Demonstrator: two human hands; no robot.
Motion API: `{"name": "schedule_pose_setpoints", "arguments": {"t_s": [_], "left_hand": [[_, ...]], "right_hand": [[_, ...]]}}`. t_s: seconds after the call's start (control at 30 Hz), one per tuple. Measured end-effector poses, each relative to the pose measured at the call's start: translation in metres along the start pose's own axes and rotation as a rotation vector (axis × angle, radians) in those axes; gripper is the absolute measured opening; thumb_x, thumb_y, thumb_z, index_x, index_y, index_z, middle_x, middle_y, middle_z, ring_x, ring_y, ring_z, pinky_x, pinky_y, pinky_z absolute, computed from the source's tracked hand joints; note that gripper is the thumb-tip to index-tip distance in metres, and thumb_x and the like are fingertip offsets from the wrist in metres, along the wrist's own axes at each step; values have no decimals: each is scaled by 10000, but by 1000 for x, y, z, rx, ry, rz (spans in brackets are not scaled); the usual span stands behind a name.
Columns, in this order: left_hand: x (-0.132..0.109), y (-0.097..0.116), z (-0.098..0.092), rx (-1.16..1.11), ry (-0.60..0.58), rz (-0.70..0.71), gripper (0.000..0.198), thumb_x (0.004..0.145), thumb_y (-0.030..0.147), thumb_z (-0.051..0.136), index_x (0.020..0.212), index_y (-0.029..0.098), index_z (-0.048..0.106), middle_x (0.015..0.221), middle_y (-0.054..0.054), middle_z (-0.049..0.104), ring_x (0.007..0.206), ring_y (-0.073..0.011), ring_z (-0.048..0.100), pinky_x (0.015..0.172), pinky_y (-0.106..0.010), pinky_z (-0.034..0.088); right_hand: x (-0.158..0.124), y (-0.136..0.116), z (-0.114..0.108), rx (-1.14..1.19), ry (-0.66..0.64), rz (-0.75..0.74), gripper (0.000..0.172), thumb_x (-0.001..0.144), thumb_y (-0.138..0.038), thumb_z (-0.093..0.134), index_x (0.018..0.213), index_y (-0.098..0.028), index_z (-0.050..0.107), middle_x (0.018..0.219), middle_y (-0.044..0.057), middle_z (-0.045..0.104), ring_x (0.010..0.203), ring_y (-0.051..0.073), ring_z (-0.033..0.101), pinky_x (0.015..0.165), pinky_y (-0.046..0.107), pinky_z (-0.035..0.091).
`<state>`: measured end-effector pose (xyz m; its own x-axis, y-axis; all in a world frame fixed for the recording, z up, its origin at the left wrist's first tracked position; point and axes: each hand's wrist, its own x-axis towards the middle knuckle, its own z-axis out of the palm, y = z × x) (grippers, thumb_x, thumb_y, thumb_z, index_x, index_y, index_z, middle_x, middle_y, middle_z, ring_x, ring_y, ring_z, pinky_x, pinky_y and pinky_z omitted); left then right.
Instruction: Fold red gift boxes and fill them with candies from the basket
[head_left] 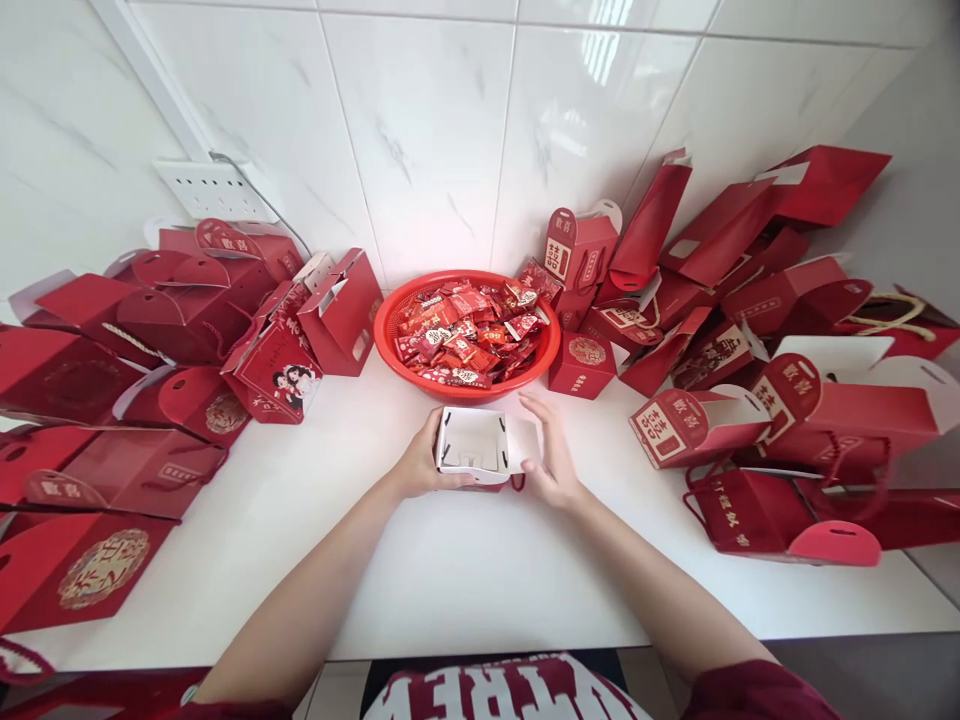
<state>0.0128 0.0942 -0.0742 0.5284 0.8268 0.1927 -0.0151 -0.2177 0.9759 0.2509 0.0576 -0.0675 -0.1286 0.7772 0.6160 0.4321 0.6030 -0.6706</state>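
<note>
A small gift box, white inside and red outside, stands open on the white table in front of me. My left hand grips its left wall with curled fingers. My right hand holds its right side, fingers curved over the flap. Just behind the box sits a round red basket heaped with red-wrapped candies.
Several red gift boxes are piled at the left and many more lie tumbled at the right. A white tiled wall rises behind, with a power strip at the upper left. The table's front edge runs near my body.
</note>
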Motion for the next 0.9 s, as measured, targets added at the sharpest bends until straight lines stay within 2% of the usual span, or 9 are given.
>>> {"name": "schedule_pose_setpoints", "arguments": {"t_s": [0.07,0.13,0.23,0.33,0.47,0.57,0.67,0.77,0.9], "left_hand": [[0,1,-2,-18,-27,-20,924,594,311,909,1330,207,359,1352,-160,517,1279,-340,514,1047,-477,444],[0,2,-3,-21,-48,-33,952,584,310,915,1342,212,348,1368,-161,506,1287,-335,510,1056,-475,436],[0,5,-3,1,-51,-46,972,565,337,923,1343,210,355,1365,-160,501,1274,-327,517,1056,-478,432],[-1,7,-2,3,-52,-50,965,569,359,920,1340,214,357,1366,-154,501,1276,-322,515,1049,-467,440],[-2,9,-4,16,-70,-47,946,604,330,905,1353,225,336,1385,-146,491,1293,-318,503,1058,-459,433],[-1,9,-5,9,-81,-48,937,614,324,899,1352,226,331,1387,-145,491,1300,-322,497,1060,-470,430],[-1,9,-6,-1,-94,-55,935,614,321,897,1349,228,328,1389,-146,489,1294,-320,503,1055,-478,433],[-1,9,-5,-5,-94,-56,941,610,321,899,1351,231,324,1386,-147,489,1291,-320,504,1056,-485,429],[-1,8,-5,-4,-85,-56,941,614,341,896,1355,227,327,1389,-154,485,1300,-324,496,1060,-479,426]], "right_hand": [[20,-7,-13,-78,171,-6,453,946,-554,463,1232,-218,564,1312,156,563,1247,323,525,1072,519,397],[48,-13,-24,-89,172,52,305,967,-459,482,1010,-211,655,1113,119,672,1078,279,623,986,446,469],[98,-17,-30,-43,-224,206,408,989,-458,435,870,-188,717,930,70,746,903,224,685,868,338,512],[139,-10,-20,-74,-600,303,439,987,-423,431,884,-168,774,983,51,773,958,200,694,928,281,481],[167,5,-2,-141,-841,355,374,948,-375,510,863,-159,804,910,32,786,902,189,705,865,238,498],[168,12,7,-212,-874,347,334,927,-357,549,835,-159,801,860,36,782,851,207,707,816,255,514],[161,16,10,-296,-801,315,279,935,-268,521,1000,-171,774,1043,57,766,1018,240,681,909,286,491],[159,22,11,-361,-721,292,351,938,-149,443,1178,-144,699,1269,110,680,1204,260,602,1024,314,431],[166,29,13,-412,-748,285,381,944,-144,421,1243,-114,656,1353,156,617,1249,299,578,1032,356,437]]}}
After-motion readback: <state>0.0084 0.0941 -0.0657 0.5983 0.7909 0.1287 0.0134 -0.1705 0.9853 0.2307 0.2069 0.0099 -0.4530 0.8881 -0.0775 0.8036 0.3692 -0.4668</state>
